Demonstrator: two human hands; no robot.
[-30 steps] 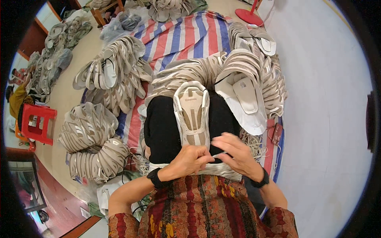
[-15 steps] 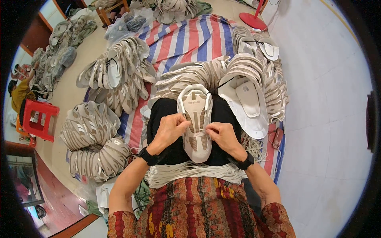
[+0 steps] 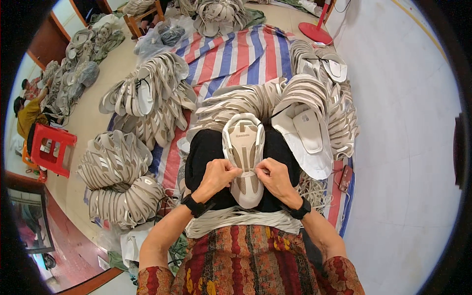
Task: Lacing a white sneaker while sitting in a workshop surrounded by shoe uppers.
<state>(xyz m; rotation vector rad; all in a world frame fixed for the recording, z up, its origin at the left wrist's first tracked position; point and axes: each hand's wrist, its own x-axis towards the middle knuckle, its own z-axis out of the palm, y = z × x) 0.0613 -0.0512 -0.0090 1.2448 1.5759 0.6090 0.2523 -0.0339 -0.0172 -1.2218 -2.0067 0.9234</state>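
Hands pinch pale shoe upper over dark lap

Fingers of both hands close on a flat, cream and beige shoe upper (image 3: 244, 157) that lies lengthwise across a black cloth (image 3: 209, 152) on the person's lap. The left hand (image 3: 219, 177) grips the piece's left edge near its narrow lower end, fingertips curled tight onto it; the right hand (image 3: 273, 177) holds the opposite edge the same way, thumb and fingers pressed together on the material. The upper is tongue-shaped, broad and rounded at the far end, tapering toward the body, with raised pale bands framing a mesh-like tan centre panel. Each wrist carries a black band. Below the hands, a bundle of whitish laces (image 3: 243, 219) drapes over a patterned red and brown skirt (image 3: 250, 260). Fanned stacks of similar uppers (image 3: 147, 93) curve in ridged arcs around the lap, resting on a red, white and blue striped sheet (image 3: 241, 54). A white insole-shaped board (image 3: 307, 140) sits just right of the work. A red plastic stool (image 3: 49, 147) stands well apart at left.
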